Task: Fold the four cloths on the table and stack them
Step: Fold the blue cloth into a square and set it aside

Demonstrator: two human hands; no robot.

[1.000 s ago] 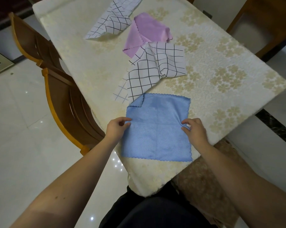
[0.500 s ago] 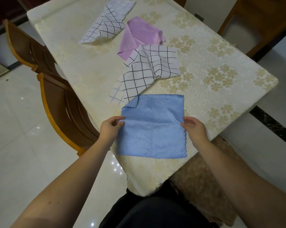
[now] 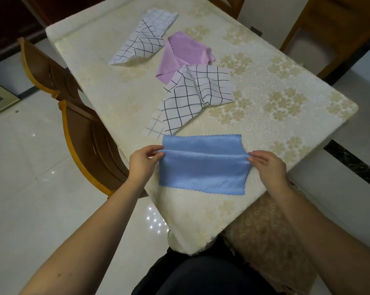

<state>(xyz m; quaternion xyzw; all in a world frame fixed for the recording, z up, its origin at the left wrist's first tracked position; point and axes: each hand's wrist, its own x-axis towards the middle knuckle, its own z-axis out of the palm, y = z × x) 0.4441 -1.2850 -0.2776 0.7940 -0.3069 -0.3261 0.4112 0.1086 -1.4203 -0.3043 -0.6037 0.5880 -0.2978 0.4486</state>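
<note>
A blue cloth lies at the near edge of the table, raised into a crease across its middle. My left hand pinches its left edge and my right hand pinches its right edge, both at the crease. Beyond it a crumpled white cloth with a black grid partly covers a pink cloth. A second grid cloth lies folded over at the far left of the table.
The table has a cream flowered cover. Two wooden chairs stand close along its left side and another chair at the far right. A beige padded seat sits under me. The floor is glossy white tile.
Both hands have closed on the blue cloth's side edges and lifted its middle into a fold. The curled far-left corner is now flat.
</note>
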